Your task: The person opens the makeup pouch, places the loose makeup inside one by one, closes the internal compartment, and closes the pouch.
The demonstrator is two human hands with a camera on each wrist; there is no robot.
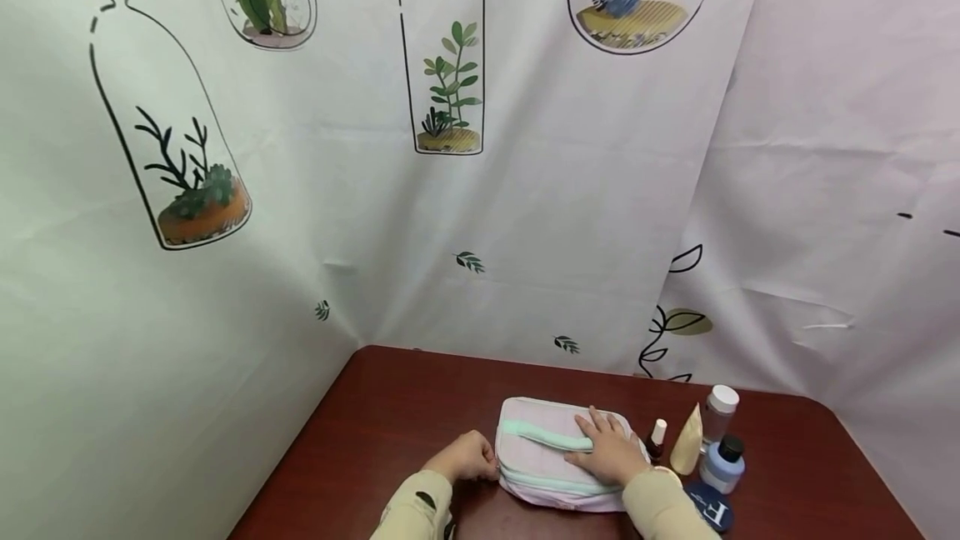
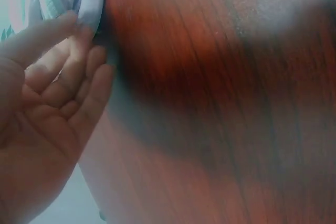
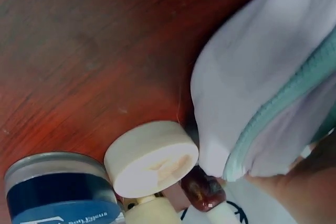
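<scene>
A pale lilac cosmetic bag (image 1: 536,463) with a mint carry strap (image 1: 555,438) and mint zipper trim (image 3: 283,103) lies on the table. Its zipper runs round the side below the lid. My left hand (image 1: 467,457) is at the bag's left side, fingers curled. In the left wrist view the thumb and index finger of that hand (image 2: 58,87) pinch at the bag's edge; what lies between the fingertips is hidden. My right hand (image 1: 611,450) rests on the lid with fingers spread, beside the strap's right end.
Right of the bag stand a small dark bottle with a white cap (image 1: 656,442), a cream tube (image 1: 686,444), a white-capped bottle (image 1: 718,415), a blue bottle (image 1: 722,469) and a navy round jar (image 1: 708,507). A white round jar (image 3: 152,158) is close to the bag. Printed cloth (image 1: 525,215) hangs behind.
</scene>
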